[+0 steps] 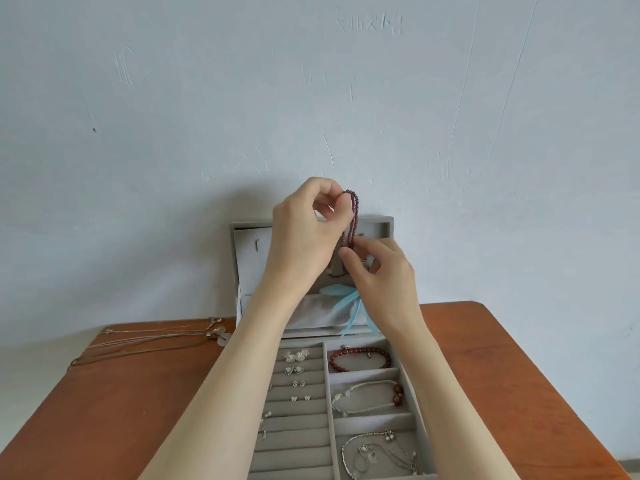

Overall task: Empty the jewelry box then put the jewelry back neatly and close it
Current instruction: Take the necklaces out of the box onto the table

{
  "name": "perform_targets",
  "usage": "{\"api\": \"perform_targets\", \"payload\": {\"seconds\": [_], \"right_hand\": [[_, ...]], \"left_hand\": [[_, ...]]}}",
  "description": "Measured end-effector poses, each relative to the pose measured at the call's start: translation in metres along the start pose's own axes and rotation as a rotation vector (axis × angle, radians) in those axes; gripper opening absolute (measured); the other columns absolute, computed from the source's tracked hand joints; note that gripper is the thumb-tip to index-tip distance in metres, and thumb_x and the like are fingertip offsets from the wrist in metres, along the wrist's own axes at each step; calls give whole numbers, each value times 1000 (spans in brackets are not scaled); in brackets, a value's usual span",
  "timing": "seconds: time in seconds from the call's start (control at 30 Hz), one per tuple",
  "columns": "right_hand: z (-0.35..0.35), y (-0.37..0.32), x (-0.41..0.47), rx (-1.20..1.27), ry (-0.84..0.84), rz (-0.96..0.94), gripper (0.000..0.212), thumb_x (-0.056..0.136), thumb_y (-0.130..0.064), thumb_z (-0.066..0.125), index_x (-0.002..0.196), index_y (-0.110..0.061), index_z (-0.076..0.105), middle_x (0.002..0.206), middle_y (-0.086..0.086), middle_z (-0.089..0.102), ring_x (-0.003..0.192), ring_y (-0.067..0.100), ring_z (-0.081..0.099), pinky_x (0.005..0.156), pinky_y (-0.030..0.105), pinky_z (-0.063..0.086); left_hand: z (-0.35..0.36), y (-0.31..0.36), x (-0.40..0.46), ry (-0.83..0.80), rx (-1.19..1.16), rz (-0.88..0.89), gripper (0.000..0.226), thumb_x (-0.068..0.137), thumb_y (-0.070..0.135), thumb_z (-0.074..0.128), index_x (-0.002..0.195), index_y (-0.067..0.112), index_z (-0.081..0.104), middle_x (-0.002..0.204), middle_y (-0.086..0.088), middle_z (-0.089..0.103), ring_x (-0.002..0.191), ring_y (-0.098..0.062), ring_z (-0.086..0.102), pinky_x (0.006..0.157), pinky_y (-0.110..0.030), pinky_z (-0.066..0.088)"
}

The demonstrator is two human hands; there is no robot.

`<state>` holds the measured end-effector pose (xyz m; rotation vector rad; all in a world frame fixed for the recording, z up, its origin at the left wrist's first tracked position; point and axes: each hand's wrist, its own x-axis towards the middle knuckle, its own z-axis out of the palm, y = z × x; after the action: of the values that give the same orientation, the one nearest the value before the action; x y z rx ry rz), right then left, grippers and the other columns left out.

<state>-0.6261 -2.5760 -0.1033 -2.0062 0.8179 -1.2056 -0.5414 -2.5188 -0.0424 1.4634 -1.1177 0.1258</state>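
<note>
Grey-lined jewelry box (408, 393) fills the wooden table (121, 410) centre (silver necklaces (156, 341) left), both hands, left hand (304, 230) and right hand (381, 271), pinching a purple bead strand (353, 216) before the pale wall (311, 98).

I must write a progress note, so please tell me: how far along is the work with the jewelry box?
Mostly refilled, it seems: earrings sit in the box's slots, and a red bracelet and other bracelets lie in its compartments. In hand: the left hand and right hand both pinch a purple bead strand before the open lid. Left: that strand, the necklaces on the table, then closing the lid.
</note>
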Motion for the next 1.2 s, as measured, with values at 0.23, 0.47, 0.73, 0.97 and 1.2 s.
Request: {"api": "perform_targets", "payload": {"seconds": [0.23,0.47,0.73,0.97,1.2], "right_hand": [[-15,-21,-7,411,-141,96,10,87,-17,62,83,-15,71,83,3,70,76,6,60,76,19,47],[-20,-37,-38,559,-274,174,27,90,-16,56,78,3,71,78,-1,72,68,19,57,74,36,48],[-33,-70,-72,573,-452,206,28,91,-19,55,71,-6,69,73,3,66,71,12,59,68,20,49],[-58,-94,-78,472,-420,255,31,91,-26,56,63,-13,63,76,3,55,70,15,50,73,32,48],[-74,-96,-84,863,-427,512,31,95,-25,48,67,-12,50,53,-1,52,52,14,56,62,26,51]], "left_hand": [[-35,14,-6,-40,-173,-93,16,87,13,58,74,22,56,64,3,61,65,-17,59,70,-32,51],[-92,4,-44,-98,-295,-303,8,88,8,57,81,9,60,63,4,64,61,-14,62,70,-34,55],[-136,12,-94,-147,-350,-482,17,91,9,51,75,8,56,54,1,55,63,-15,58,83,-36,52],[-169,31,-118,-247,-189,-429,4,86,13,61,85,14,65,47,10,49,49,-9,45,64,-23,47],[-205,10,-142,-209,-39,-510,10,84,23,64,89,15,69,47,6,43,57,-12,55,70,-22,47]]}}
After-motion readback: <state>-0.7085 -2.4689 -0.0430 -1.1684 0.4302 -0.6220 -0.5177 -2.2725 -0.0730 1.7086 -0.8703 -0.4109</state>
